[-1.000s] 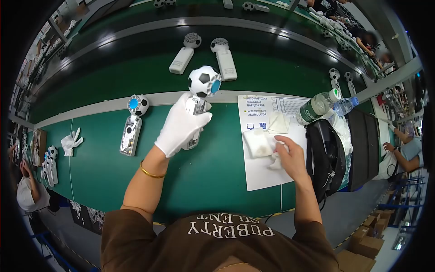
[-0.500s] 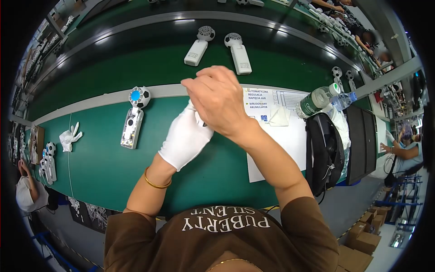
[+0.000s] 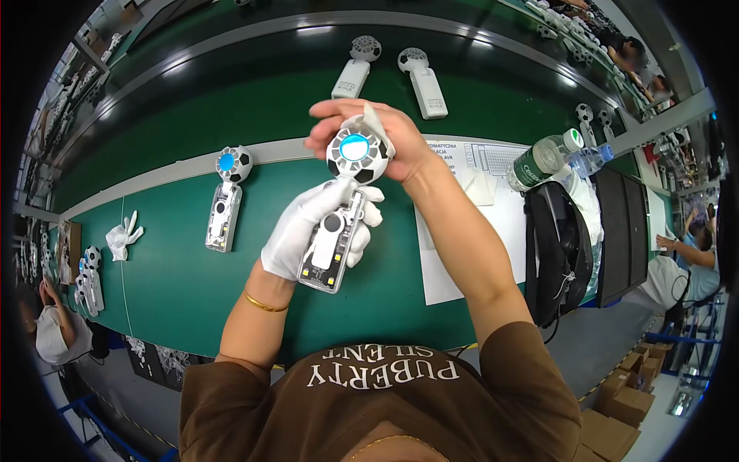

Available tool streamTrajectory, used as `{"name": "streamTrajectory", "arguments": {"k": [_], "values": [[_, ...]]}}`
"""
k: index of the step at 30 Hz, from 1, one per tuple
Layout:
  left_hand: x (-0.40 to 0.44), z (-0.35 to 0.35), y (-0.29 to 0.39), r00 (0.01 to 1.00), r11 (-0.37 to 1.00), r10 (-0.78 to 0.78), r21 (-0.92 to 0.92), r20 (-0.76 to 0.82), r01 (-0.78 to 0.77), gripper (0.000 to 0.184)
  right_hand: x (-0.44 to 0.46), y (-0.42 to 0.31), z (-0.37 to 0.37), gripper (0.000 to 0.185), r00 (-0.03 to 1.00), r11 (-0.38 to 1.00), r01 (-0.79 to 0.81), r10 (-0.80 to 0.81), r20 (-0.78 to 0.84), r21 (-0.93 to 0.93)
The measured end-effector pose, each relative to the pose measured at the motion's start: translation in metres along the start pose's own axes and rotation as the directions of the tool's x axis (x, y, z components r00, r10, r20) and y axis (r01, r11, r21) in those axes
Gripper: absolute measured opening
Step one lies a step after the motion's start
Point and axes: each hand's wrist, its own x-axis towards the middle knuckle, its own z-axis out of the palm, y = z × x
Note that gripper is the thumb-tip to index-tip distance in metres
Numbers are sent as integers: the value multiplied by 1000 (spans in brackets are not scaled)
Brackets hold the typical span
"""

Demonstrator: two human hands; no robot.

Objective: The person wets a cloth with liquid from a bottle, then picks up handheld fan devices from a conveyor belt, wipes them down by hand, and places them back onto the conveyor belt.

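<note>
Your left hand [image 3: 315, 223], in a white glove, has its grip closed round the upper handle of the gadget [image 3: 333, 223]. Thumb side lies along the neck, just under the ball head [image 3: 356, 152]; the other fingertips show past the handle's right edge. The gadget is held up in front of you, over the counter [image 3: 169, 292], tilted: handle's lower end toward your body and slightly left, ball end away from you, blue disc facing up to the camera.

Left forearm reaches forward and a little inward from the sleeve; a gold bracelet [image 3: 265, 302] sits below the glove's cuff.

Your bare right hand [image 3: 396, 138] cups the far and right sides of the ball, its grip clamped on a white cloth [image 3: 373, 123] pressed between palm and ball. The fingers point left, beyond the head; the ball hides part of the palm, so you cannot tell where the thumb rests. Right elbow is bent, the forearm slanting forward and leftward above the paper sheet [image 3: 443, 277], wrist farther forward than the left one.

On the counter, left of your gloved hand, a second gadget [image 3: 223, 202] lies near the rail [image 3: 285, 148].
</note>
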Motion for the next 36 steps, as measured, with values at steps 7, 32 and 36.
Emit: {"name": "streamTrajectory", "arguments": {"k": [7, 32, 36], "values": [[14, -24, -11, 910, 812, -19, -524, 415, 256, 57, -14, 28, 32, 33, 733, 354, 308, -680, -17, -883], [158, -100, 103, 545, -180, 833, 883, -96, 432, 44, -47, -72, -178, 62, 538, -254, -840, -496, -681, -479], [146, -90, 81, 522, -200, 853, 918, -9, 344, 67, -52, -76, -197, 53, 553, -252, -823, -557, -619, -508]]}}
